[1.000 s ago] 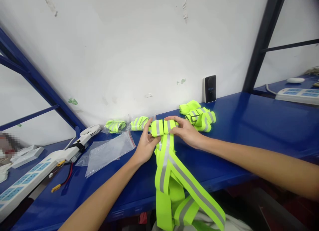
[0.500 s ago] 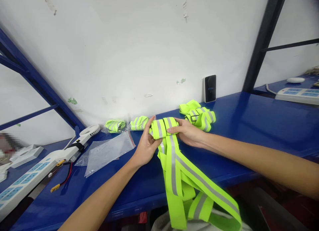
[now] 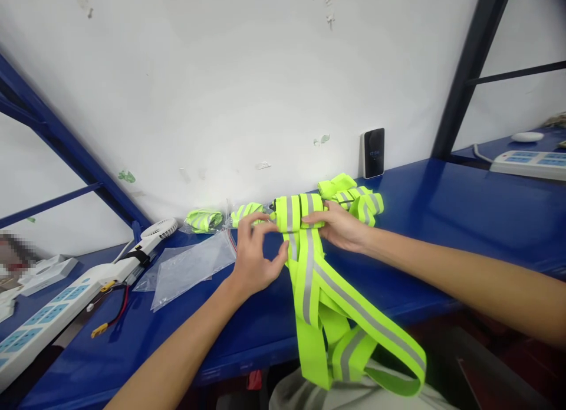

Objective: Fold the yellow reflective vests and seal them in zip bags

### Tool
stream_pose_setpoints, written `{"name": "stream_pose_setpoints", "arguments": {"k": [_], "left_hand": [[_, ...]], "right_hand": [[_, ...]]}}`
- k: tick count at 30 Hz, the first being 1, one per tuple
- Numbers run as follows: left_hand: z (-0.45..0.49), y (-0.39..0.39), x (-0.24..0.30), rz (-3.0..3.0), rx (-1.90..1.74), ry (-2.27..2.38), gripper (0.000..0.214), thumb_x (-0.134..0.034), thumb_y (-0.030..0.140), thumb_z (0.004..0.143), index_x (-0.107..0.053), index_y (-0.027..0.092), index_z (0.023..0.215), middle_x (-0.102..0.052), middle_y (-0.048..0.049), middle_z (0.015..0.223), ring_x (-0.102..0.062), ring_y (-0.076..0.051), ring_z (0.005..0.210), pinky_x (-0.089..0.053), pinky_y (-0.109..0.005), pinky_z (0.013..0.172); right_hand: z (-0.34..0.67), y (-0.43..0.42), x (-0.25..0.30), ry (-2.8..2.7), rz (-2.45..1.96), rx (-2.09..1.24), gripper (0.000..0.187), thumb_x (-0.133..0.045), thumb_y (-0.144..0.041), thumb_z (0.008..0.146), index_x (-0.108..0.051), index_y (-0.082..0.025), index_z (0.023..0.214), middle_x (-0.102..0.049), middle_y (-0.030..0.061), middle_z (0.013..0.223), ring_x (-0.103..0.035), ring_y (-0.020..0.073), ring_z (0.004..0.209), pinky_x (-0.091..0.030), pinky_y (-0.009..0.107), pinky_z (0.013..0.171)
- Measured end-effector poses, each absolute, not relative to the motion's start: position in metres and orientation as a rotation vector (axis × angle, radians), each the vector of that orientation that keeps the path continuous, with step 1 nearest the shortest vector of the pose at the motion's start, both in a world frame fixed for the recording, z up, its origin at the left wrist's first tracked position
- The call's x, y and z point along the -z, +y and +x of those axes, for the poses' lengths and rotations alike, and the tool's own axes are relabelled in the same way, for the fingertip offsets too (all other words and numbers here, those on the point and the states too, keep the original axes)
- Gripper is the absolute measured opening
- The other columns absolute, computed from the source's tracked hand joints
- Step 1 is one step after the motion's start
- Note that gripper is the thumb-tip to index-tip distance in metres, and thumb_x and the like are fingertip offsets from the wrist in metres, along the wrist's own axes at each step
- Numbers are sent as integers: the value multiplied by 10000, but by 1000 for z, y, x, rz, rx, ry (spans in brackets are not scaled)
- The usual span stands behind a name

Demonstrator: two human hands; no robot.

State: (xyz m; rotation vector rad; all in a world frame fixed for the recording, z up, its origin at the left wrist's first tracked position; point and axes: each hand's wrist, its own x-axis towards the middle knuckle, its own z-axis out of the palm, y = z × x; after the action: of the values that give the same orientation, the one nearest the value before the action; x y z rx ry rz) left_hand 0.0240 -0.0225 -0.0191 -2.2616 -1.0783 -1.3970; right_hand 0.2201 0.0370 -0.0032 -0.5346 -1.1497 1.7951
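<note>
The rolled neon-yellow reflective fabric strap [image 3: 290,214] is hiding fingers of the bare right hand [image 3: 342,228]. The left edge is cutting off the long white blue-socketed power strip [image 3: 53,310]; the black-screened white device [image 3: 374,162] is showing unreadably small digits [image 3: 375,154].

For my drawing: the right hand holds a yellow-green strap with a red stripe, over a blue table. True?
Not quite: the stripe is grey, as the head view shows. The right hand does hold the yellow-green strap over the blue table.

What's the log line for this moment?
right hand: holding strap roll | left hand: open beside roll, contact unclear | loose bands: hanging below roll | plastic bags: lying on table
</note>
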Motion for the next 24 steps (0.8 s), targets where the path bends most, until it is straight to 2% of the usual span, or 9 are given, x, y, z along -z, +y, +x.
{"name": "stream_pose_setpoints", "arguments": {"k": [2,4,10,14,17,19,21,23,24], "left_hand": [[24,-29,14,-2434,1093,-884,110,-663,190,803,-599,216,889,-632,-52,1013,-543,-254,1113,-358,-485,1022],[26,-33,10,-2640,880,-823,57,-625,215,839,-609,204,893,-660,-40,927,-572,-229,1024,-333,-474,1028],[23,-33,0,-3056,875,-1037,204,-448,248,913,-619,173,997,-603,-71,876,-488,-231,924,-420,-395,858],[19,-35,-6,-3105,767,-1062,263,-472,213,897,-611,202,1120,-504,-48,844,-434,-224,901,-410,-371,829],[22,-37,-6,-2999,578,-1063,319,-505,255,912,-587,221,1219,-441,-26,792,-386,-207,827,-385,-369,823],[24,-37,-5,-2937,495,-1061,276,-562,349,897,-641,222,1129,-435,-24,781,-378,-209,821,-374,-387,840],[26,-38,-4,-2921,464,-1025,229,-565,402,893,-686,210,925,-463,-39,802,-405,-222,858,-364,-419,883],[28,-41,-3,-2941,468,-942,258,-501,359,924,-677,202,821,-523,-70,890,-447,-250,962,-333,-466,970],[29,-42,-3,-2957,476,-894,255,-472,321,932,-677,203,836,-551,-87,962,-457,-266,1038,-301,-488,1022]], "right_hand": [[220,40,6,-1146,-530,-1767,223,-808,-94,635,-680,-160,805,-741,37,833,-701,174,769,-595,284,718],[220,42,8,-1136,-550,-1739,207,-805,-88,629,-674,-157,773,-736,31,794,-698,164,747,-589,253,679],[221,44,5,-1172,-617,-1724,141,-764,-89,653,-666,-149,734,-743,64,800,-696,186,736,-588,283,678],[221,44,4,-1142,-661,-1717,166,-774,-72,635,-645,-147,706,-727,49,765,-679,174,718,-564,266,614],[221,45,5,-1162,-645,-1746,181,-775,-58,622,-635,-149,691,-714,24,747,-663,146,682,-544,237,591],[220,45,7,-1181,-625,-1759,175,-770,-58,625,-649,-147,715,-713,20,750,-661,143,676,-551,240,606],[220,47,9,-1183,-629,-1748,176,-771,-71,638,-665,-145,757,-723,34,781,-672,158,701,-568,259,634],[221,49,10,-1162,-647,-1727,171,-769,-83,651,-666,-145,773,-733,55,812,-684,181,732,-583,281,654],[222,50,10,-1145,-654,-1720,167,-765,-83,656,-665,-143,776,-736,65,822,-690,191,747,-589,291,664]]}}
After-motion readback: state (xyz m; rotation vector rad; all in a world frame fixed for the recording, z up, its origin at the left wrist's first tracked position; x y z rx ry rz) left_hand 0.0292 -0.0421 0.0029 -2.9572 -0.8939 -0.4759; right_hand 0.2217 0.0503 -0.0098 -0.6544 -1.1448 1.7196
